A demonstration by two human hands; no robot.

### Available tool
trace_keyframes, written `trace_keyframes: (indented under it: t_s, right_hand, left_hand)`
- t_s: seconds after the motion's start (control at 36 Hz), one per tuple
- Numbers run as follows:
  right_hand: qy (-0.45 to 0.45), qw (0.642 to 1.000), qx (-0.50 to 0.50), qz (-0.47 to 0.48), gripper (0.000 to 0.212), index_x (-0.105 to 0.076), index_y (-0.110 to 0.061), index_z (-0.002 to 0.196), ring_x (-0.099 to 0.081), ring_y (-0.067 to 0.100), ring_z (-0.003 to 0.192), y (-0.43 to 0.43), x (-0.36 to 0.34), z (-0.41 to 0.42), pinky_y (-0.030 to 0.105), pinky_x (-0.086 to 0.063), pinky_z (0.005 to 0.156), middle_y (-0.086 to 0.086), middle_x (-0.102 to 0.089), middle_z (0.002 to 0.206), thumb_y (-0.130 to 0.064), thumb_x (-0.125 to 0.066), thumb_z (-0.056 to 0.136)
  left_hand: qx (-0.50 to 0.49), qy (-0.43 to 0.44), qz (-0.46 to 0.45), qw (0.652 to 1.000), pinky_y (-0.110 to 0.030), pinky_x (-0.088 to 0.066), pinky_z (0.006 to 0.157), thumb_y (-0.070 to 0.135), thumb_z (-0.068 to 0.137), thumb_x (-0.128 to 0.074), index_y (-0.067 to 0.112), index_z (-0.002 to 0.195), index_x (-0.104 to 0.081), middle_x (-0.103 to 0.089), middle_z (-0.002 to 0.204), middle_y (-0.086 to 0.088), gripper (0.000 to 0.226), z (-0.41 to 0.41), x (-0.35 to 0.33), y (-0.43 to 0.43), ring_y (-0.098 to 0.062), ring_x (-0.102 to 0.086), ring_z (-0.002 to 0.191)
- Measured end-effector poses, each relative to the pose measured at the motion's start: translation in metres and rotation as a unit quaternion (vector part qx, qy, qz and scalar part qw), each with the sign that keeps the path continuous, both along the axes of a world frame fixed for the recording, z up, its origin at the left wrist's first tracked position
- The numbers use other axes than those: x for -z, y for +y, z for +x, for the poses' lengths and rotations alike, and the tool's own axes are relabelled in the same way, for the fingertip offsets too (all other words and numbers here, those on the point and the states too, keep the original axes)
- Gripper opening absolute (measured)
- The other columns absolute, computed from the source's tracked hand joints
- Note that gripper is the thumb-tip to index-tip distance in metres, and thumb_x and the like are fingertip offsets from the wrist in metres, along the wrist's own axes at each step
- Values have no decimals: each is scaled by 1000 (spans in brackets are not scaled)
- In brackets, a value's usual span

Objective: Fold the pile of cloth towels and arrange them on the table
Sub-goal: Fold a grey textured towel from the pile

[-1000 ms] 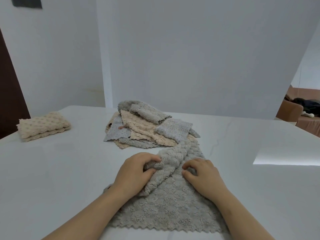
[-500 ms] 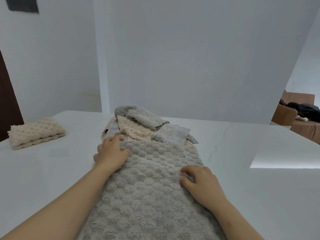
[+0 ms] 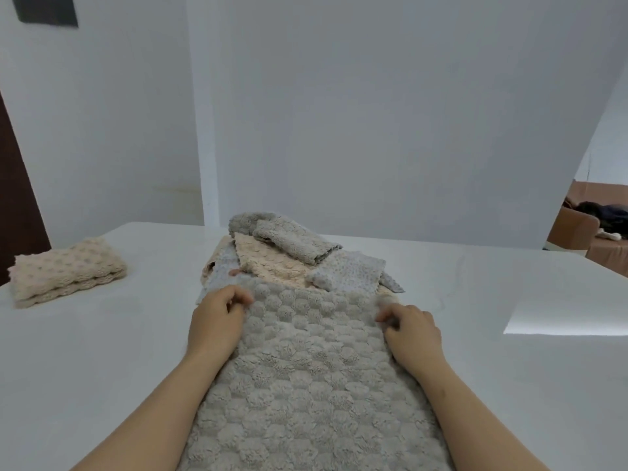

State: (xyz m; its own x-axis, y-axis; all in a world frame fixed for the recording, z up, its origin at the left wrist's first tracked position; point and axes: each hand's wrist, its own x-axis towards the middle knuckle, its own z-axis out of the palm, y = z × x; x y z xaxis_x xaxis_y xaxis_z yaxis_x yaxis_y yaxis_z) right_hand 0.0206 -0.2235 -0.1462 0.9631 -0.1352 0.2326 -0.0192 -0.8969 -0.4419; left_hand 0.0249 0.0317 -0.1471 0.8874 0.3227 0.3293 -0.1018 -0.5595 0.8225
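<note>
— Fingers point(image 3: 238, 298) on left hand point(image 3: 215, 322) and right hand point(image 3: 413, 331): state?
— Curled on both, each pinching a far corner of the grey towel point(image 3: 306, 375); slight blur.
— Location?
— Spread flat, near side of the unfolded pile point(image 3: 289, 263), far edge touching it. One folded beige towel point(image 3: 68, 271) well left of pile.
— Handling?
— Judged light, limp, plush, not slippery. Hold by corners, move both together, or middle sags.

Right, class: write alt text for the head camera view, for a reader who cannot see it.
A person's left hand and right hand grip the far corners of a grey towel spread flat on a white table. Beyond it lies a pile of unfolded towels; a folded beige towel sits apart at the left.
</note>
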Motion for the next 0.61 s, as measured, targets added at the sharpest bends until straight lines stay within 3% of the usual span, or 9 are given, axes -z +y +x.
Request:
trace_keyframes:
  t_s: [0.08,0.17,0.31,0.36,0.44,0.61]
  right_hand:
    - [-131,991,6,39,27,-67,-18,94,-47,24,105,-1,-5,3,31,-34,85,1,-62,103,-1,-51,81]
    - [-199,979,3,46,26,-66,-17,106,-44,22,112,1,-9,10,29,-28,89,-1,-61,112,-8,-55,85]
    - [-141,990,-10,11,38,-53,-21,128,-32,21,127,2,-4,31,31,-23,103,-4,-48,135,-17,-50,90]
    - [-113,994,-13,-9,40,-48,-24,131,-29,21,129,2,-5,39,32,-23,104,-6,-43,139,-20,-47,91]
    - [-59,998,-9,-36,43,-43,-26,134,-26,22,131,3,-3,48,35,-23,107,-4,-36,143,-24,-45,91]
    - [8,997,57,-56,55,-28,-25,143,-18,28,137,1,1,49,40,-19,110,5,-18,151,-36,-42,91]
  left_hand:
    - [-19,-35,-8,999,-22,-33,76,-3,86,-46,22,73,-65,-59,100,6,34,6,-11,2,-12,-51,97]
    - [-20,-81,24,996,-19,-32,80,-3,88,-44,19,83,-69,-57,100,10,33,13,-22,3,-7,-47,95]
    - [-11,-79,134,988,-30,-33,94,6,92,-47,12,106,-68,-59,119,-2,26,31,-16,9,-23,-47,115]
    - [-10,-24,179,983,-36,-30,101,22,90,-54,19,117,-63,-52,130,0,28,35,-11,10,-23,-39,125]
    - [12,84,243,966,-38,-21,109,57,80,-46,29,129,-51,-38,143,7,57,37,-2,11,-18,-24,136]
    - [27,97,289,952,-41,-18,112,52,87,-49,31,137,-37,-23,149,7,55,41,5,12,-18,-11,140]
